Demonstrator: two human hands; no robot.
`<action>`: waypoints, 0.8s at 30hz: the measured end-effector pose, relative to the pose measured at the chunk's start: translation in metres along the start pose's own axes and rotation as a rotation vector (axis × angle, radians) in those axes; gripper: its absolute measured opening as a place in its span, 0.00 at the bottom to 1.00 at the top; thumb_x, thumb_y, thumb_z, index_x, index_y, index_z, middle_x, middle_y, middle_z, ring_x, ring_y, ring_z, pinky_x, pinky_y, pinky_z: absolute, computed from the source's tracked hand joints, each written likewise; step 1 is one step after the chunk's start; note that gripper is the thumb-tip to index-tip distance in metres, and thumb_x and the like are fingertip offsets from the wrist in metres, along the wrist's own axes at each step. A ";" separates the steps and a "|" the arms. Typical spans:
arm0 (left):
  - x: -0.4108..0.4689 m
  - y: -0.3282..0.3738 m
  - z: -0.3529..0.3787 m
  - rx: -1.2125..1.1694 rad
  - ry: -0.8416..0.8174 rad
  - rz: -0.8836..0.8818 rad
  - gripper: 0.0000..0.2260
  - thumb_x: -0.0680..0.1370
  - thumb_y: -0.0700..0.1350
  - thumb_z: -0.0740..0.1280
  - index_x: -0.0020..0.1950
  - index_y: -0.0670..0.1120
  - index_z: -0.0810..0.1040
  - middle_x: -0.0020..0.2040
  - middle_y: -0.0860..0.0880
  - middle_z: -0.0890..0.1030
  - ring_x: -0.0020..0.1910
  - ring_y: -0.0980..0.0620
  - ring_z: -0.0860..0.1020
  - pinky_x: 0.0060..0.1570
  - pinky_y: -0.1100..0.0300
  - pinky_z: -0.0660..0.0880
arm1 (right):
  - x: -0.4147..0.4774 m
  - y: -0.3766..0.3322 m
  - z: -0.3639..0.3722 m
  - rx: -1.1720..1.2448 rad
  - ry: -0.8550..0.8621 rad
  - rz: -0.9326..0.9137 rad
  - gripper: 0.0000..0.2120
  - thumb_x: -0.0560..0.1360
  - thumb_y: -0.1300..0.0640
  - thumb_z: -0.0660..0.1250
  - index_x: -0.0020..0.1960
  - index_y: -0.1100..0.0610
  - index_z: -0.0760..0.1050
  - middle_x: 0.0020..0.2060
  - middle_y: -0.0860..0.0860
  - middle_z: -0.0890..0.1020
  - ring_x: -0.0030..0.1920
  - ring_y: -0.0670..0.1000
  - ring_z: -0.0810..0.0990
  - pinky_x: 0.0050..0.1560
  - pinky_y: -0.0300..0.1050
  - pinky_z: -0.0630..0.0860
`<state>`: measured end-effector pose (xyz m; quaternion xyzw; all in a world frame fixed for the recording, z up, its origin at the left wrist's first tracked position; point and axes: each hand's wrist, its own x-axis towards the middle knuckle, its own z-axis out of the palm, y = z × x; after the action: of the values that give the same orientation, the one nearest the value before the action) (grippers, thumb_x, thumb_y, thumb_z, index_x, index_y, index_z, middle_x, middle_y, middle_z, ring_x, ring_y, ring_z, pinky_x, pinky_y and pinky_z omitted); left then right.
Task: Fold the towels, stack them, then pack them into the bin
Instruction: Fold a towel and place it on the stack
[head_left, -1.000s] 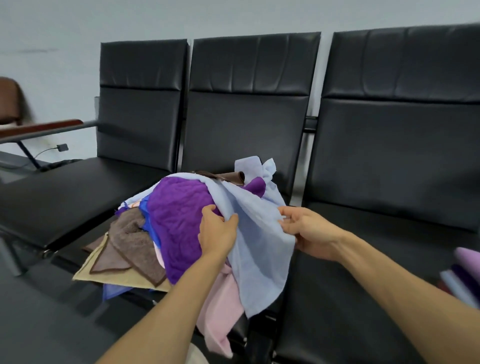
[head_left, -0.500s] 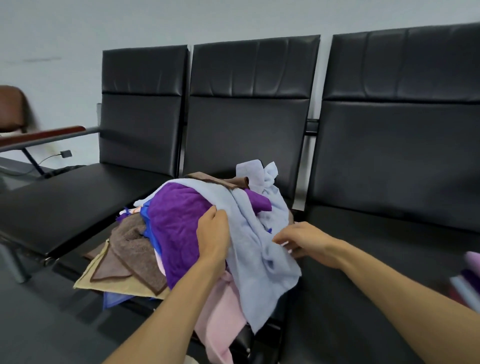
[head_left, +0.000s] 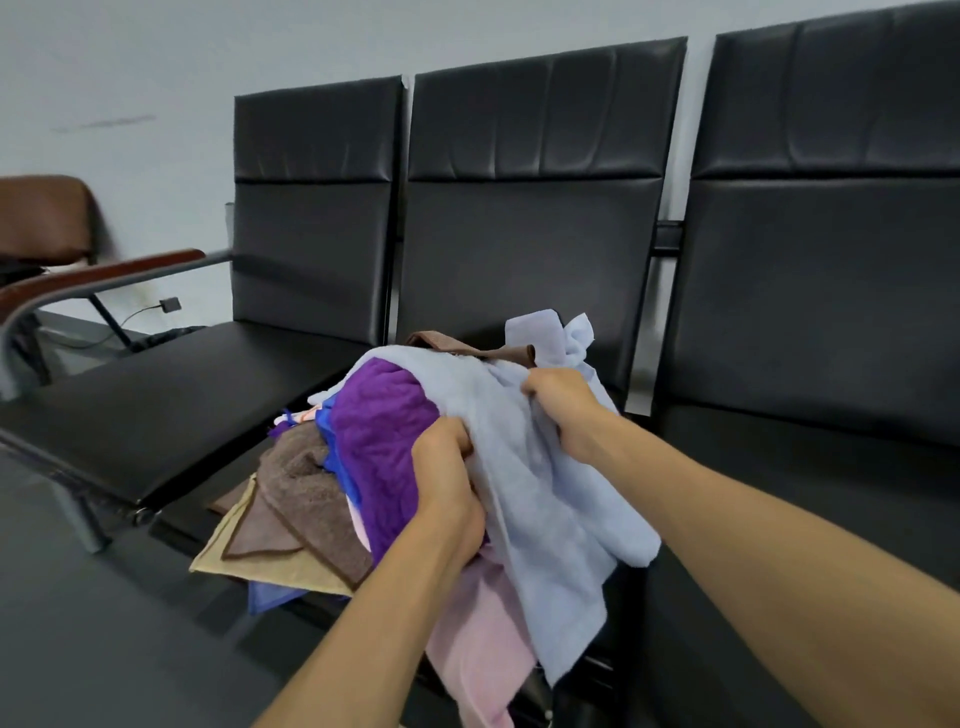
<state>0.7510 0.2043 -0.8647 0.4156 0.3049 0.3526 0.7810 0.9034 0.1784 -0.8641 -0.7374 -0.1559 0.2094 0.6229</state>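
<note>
On the middle seat (head_left: 171, 499) lies a pile with a brown towel (head_left: 306, 499) at its left and a purple towel (head_left: 384, 441) beside it. The left hand (head_left: 449, 483) and the right hand (head_left: 563, 402) both grip the light blue towel (head_left: 545, 499) on top. If it is pulled quickly, it may drag the pink towel (head_left: 478, 639) off the seat's front edge.

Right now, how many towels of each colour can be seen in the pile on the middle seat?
Light blue towel: 1, both hands grip it
Purple towel: 1
Brown towels: at least 2, one at the pile's top
Pink towel: 1
Tan towel: 1
Royal blue towel: at least 1
Total: at least 7 visible; more may be hidden inside the pile.
</note>
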 end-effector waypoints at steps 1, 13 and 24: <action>-0.003 0.003 0.002 -0.052 -0.014 -0.010 0.17 0.76 0.39 0.58 0.27 0.46 0.68 0.25 0.50 0.71 0.29 0.52 0.69 0.38 0.58 0.69 | -0.002 -0.004 -0.004 0.066 0.002 0.012 0.22 0.52 0.50 0.70 0.45 0.54 0.74 0.39 0.50 0.83 0.39 0.49 0.82 0.44 0.47 0.81; 0.000 0.026 -0.018 -0.480 -0.348 -0.226 0.22 0.73 0.41 0.63 0.65 0.35 0.74 0.65 0.39 0.76 0.66 0.40 0.74 0.68 0.48 0.67 | -0.056 -0.039 -0.033 0.632 -0.517 0.143 0.19 0.76 0.52 0.62 0.62 0.61 0.72 0.59 0.59 0.78 0.56 0.58 0.80 0.52 0.50 0.78; 0.015 0.029 -0.026 -0.314 -0.050 -0.176 0.19 0.81 0.54 0.59 0.65 0.42 0.72 0.46 0.46 0.78 0.43 0.48 0.78 0.41 0.53 0.75 | -0.042 -0.026 -0.017 0.111 -0.384 0.304 0.11 0.70 0.70 0.63 0.43 0.57 0.79 0.55 0.58 0.82 0.58 0.60 0.78 0.63 0.56 0.71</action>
<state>0.7313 0.2394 -0.8546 0.2690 0.2618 0.3155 0.8715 0.8763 0.1482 -0.8313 -0.6638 -0.1469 0.4450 0.5829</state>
